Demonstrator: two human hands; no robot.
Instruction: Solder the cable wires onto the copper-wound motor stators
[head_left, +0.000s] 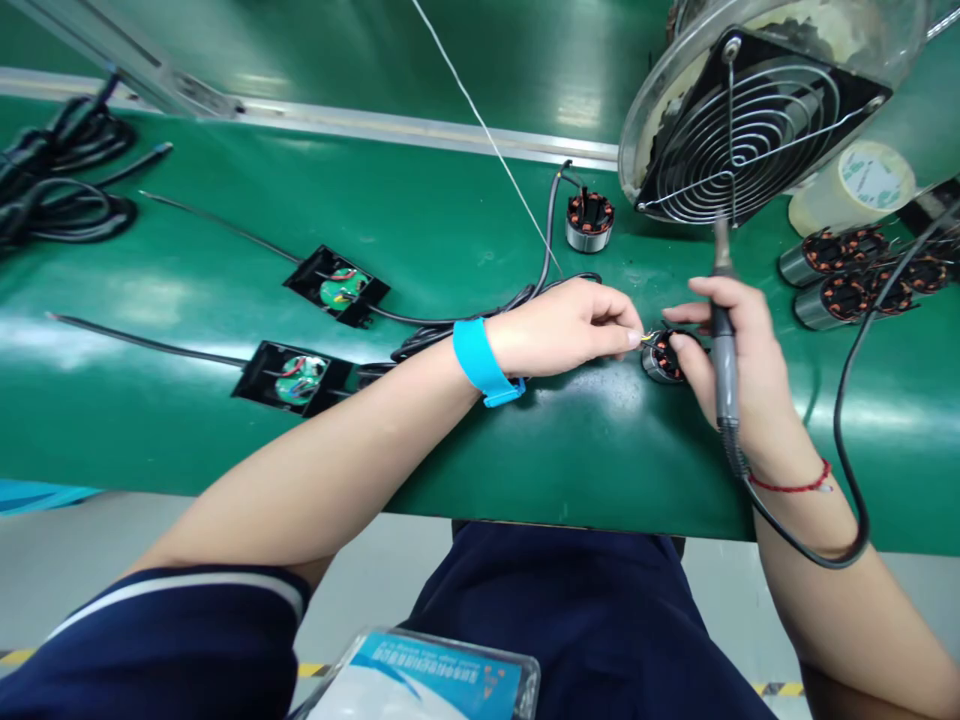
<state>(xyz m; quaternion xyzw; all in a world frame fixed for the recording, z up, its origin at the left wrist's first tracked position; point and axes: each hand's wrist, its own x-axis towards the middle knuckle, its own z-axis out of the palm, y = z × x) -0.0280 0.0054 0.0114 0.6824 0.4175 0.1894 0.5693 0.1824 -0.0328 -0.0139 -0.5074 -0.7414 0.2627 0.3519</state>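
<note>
Stator (663, 357): on the green worktop (480, 440), centre right, between both hands. Left hand (564, 327): fingers pinching thin wires at the stator's 9 o'clock edge. Right hand (739, 370): fingers wrapped round a soldering iron (723, 340), forefinger touching the stator. Fan (754, 125) at 12 o'clock; spare stators (847, 275) at 2 o'clock; boards (336, 287) at 9 o'clock.

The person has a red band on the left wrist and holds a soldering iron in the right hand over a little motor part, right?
Not quite. The head view shows the band on the left wrist is blue. The right hand does hold the soldering iron at the small motor part.
</note>
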